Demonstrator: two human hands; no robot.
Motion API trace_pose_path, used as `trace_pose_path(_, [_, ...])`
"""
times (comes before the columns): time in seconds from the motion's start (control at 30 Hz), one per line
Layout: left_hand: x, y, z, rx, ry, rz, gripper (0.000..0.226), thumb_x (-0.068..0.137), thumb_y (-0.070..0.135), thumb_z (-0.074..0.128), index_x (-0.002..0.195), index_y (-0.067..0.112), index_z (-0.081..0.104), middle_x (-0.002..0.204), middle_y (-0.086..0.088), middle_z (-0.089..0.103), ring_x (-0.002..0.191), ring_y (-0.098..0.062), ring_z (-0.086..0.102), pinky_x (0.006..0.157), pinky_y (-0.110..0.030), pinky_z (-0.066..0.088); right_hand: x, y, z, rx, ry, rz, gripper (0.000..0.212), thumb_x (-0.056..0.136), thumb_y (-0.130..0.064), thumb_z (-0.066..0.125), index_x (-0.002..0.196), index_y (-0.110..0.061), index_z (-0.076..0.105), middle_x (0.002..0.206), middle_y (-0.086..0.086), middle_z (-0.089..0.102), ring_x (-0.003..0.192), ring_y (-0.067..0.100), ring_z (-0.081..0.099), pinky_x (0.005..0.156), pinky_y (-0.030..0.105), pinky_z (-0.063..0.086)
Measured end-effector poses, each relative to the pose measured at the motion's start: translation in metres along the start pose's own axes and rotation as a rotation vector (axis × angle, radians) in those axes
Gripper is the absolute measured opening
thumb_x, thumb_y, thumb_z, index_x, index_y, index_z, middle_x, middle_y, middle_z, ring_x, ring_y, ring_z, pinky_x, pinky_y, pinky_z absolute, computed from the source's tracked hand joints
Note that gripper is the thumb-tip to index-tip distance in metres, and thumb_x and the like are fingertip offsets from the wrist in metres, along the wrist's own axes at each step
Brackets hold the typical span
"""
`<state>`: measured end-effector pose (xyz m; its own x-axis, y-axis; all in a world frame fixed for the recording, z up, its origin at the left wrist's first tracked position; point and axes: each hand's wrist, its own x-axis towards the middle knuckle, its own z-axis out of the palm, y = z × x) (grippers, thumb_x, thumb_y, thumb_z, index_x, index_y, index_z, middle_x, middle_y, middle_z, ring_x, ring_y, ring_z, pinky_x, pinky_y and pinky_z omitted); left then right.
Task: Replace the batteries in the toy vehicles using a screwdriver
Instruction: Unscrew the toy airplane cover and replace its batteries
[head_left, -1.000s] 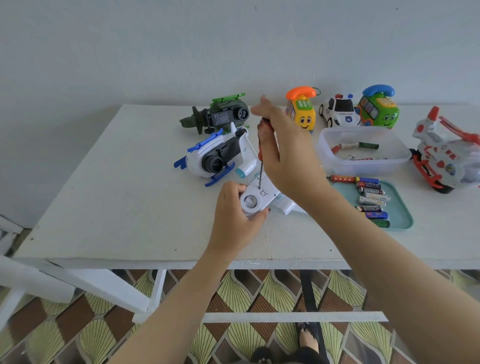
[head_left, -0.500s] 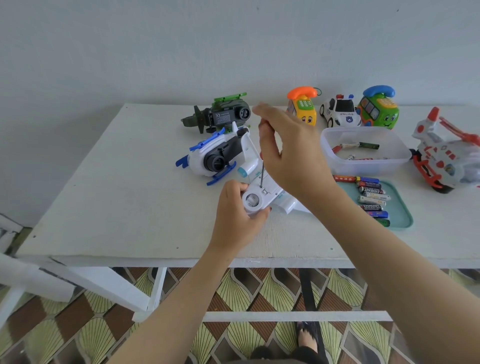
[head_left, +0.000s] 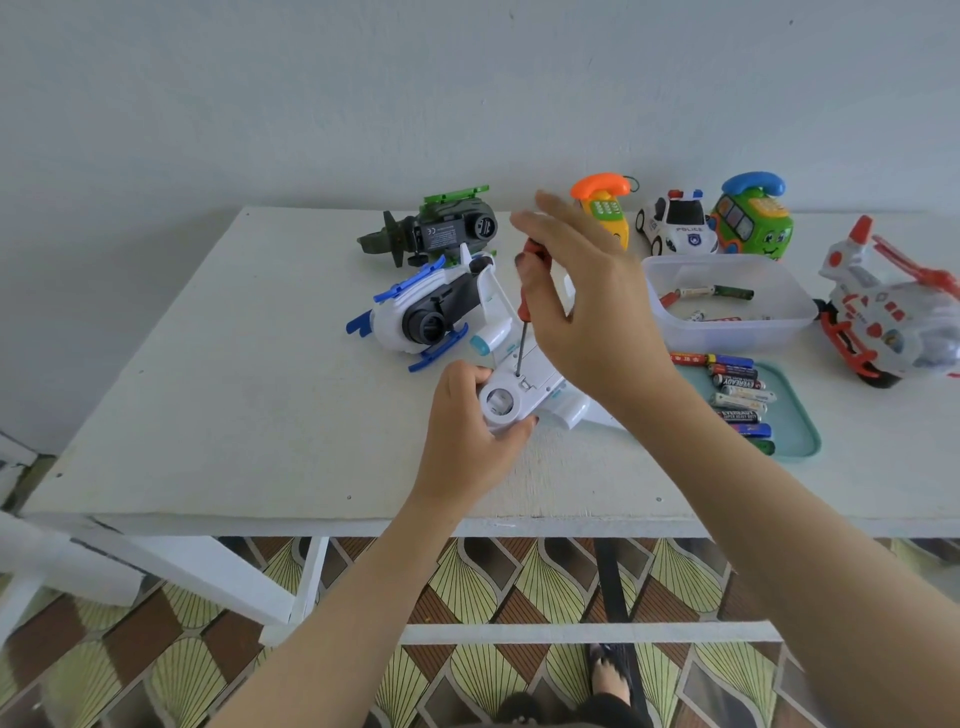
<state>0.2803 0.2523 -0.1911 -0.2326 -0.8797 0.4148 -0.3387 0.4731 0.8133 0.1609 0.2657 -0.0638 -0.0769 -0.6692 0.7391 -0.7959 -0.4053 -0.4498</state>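
The toy plane, belly up on the surface, is gripped by the left hand. The screwdriver is pinched by the right hand, tip on the battery cover. It should be kept vertical and pressed firmly.

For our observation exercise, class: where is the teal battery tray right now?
In the head view, the teal tray lies right of centre on the white table, in front of the clear plastic tub and left of the red-and-white helicopter.

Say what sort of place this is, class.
Probably a home: a painted white table against a bare wall, patterned floor tiles, and toys such as the police car.
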Motion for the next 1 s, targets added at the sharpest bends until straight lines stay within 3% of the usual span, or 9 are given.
trace_pose_path(0.1, [-0.001, 0.000, 0.000, -0.003, 0.003, -0.007, 0.051, 0.067, 0.010, 0.085, 0.101, 0.003, 0.048, 0.100, -0.006, 0.052, 0.089, -0.016, 0.055, 0.070, -0.006, 0.044, -0.001, -0.002, -0.001, 0.004, 0.096, -0.008, 0.032, 0.081, -0.025, 0.072, 0.106, -0.005, 0.072, 0.099, 0.012, 0.059, 0.092, 0.010, 0.054, 0.090, 0.008, 0.036])
trace_pose_path(0.2, [-0.001, 0.000, 0.000, -0.001, 0.005, -0.007, 0.050, 0.067, 0.011, 0.085, 0.101, 0.004, 0.048, 0.100, -0.005, 0.053, 0.089, -0.016, 0.056, 0.071, -0.010, 0.047, 0.000, -0.001, -0.003, -0.040, 0.112, -0.029, 0.027, 0.081, -0.016, 0.071, 0.105, -0.002, 0.071, 0.076, 0.006, 0.064, 0.077, 0.012, 0.053, 0.107, 0.051, 0.034])
trace_pose_path(0.3, [-0.001, -0.001, 0.001, 0.008, 0.007, 0.001, 0.050, 0.067, 0.011, 0.085, 0.100, 0.006, 0.048, 0.098, -0.003, 0.052, 0.089, -0.019, 0.055, 0.072, -0.020, 0.050, -0.001, 0.000, -0.004, -0.045, 0.029, -0.022, 0.025, 0.088, -0.007, 0.059, 0.110, 0.001, 0.064, 0.075, 0.002, 0.067, 0.073, 0.017, 0.057, 0.108, 0.065, 0.025])
trace_pose_path(0.43, [-0.001, -0.001, 0.001, 0.007, 0.004, -0.002, 0.050, 0.067, 0.011, 0.084, 0.100, 0.008, 0.047, 0.098, -0.003, 0.052, 0.089, -0.019, 0.055, 0.070, -0.020, 0.050, -0.001, -0.002, -0.005, -0.132, -0.081, -0.073, 0.025, 0.091, -0.015, 0.055, 0.111, -0.002, 0.063, 0.084, -0.002, 0.063, 0.086, 0.025, 0.063, 0.112, 0.064, 0.015])
trace_pose_path(0.53, [-0.001, 0.000, 0.001, 0.004, 0.005, -0.008, 0.051, 0.067, 0.012, 0.085, 0.101, 0.008, 0.047, 0.099, -0.003, 0.053, 0.089, -0.017, 0.056, 0.070, -0.018, 0.050, 0.002, -0.003, -0.006, -0.120, -0.027, -0.099, 0.035, 0.084, -0.036, 0.065, 0.100, -0.005, 0.070, 0.086, 0.008, 0.063, 0.089, 0.013, 0.054, 0.100, 0.062, 0.034])
trace_pose_path(0.63, [-0.002, 0.001, 0.001, 0.002, 0.009, -0.008, 0.050, 0.067, 0.010, 0.085, 0.100, 0.008, 0.047, 0.099, -0.002, 0.052, 0.089, -0.015, 0.055, 0.070, -0.010, 0.047, 0.004, -0.003, -0.006, -0.100, 0.055, -0.103, 0.026, 0.077, -0.025, 0.074, 0.092, -0.004, 0.073, 0.070, 0.008, 0.057, 0.070, 0.008, 0.039, 0.083, 0.066, 0.046])
trace_pose_path(0.83, [-0.003, 0.005, 0.000, -0.001, 0.021, -0.013, 0.050, 0.067, 0.009, 0.085, 0.099, 0.011, 0.046, 0.094, 0.013, 0.045, 0.087, -0.003, 0.051, 0.072, -0.006, 0.044, 0.004, 0.001, -0.015, -0.104, -0.159, -0.084, 0.028, 0.088, -0.002, 0.050, 0.114, 0.005, 0.060, 0.077, 0.005, 0.063, 0.072, 0.026, 0.058, 0.095, 0.062, 0.042])
trace_pose_path(0.93, [-0.003, 0.005, 0.000, 0.000, 0.020, -0.011, 0.050, 0.068, 0.008, 0.085, 0.100, 0.007, 0.047, 0.095, 0.009, 0.046, 0.087, -0.003, 0.052, 0.071, -0.005, 0.044, 0.003, -0.001, -0.016, -0.079, -0.188, -0.088, 0.034, 0.092, -0.017, 0.056, 0.121, -0.001, 0.060, 0.083, 0.004, 0.063, 0.085, 0.022, 0.058, 0.100, 0.039, 0.043])
trace_pose_path(1.0, [-0.003, 0.005, 0.001, 0.006, 0.015, -0.011, 0.051, 0.068, 0.008, 0.085, 0.102, 0.004, 0.047, 0.099, 0.004, 0.048, 0.087, -0.003, 0.052, 0.070, -0.004, 0.044, 0.002, -0.003, -0.014, -0.033, -0.075, -0.068, 0.035, 0.084, -0.025, 0.068, 0.111, -0.004, 0.069, 0.080, 0.005, 0.063, 0.084, 0.019, 0.057, 0.084, 0.013, 0.038])
